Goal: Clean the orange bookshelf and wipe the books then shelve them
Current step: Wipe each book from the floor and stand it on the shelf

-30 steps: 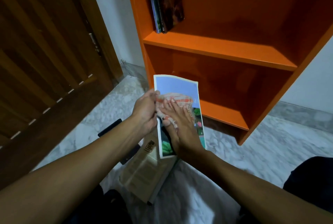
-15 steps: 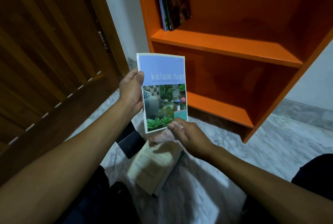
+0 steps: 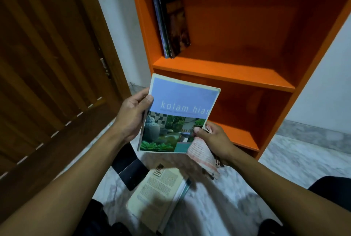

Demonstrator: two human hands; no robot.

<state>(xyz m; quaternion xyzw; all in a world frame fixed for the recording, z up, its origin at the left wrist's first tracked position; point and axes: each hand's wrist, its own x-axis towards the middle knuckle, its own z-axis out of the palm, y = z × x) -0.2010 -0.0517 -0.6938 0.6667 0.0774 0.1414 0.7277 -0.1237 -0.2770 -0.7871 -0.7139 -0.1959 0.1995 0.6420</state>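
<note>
I hold a thin book [image 3: 180, 103] with a blue cover and a garden photo in front of the orange bookshelf [image 3: 224, 73]. My left hand [image 3: 133, 116] grips its left edge, thumb on the cover. My right hand [image 3: 212, 139] holds a pale patterned cloth [image 3: 202, 156] and its thumb presses the book's lower right corner. Two or three dark books [image 3: 171, 19] stand upright at the left end of the upper shelf. A cream book [image 3: 157, 194] lies on the floor below my hands.
A flat black object [image 3: 129, 169] lies on the marble floor [image 3: 284, 167] beside the cream book. A brown wooden door [image 3: 47, 65] fills the left side. A white wall runs behind and to the right of the shelf. My dark-clothed legs show at the bottom.
My right hand slid off the cover with the cloth down to the book's lower right corner. The book rose and tilted, showing its full cover.
</note>
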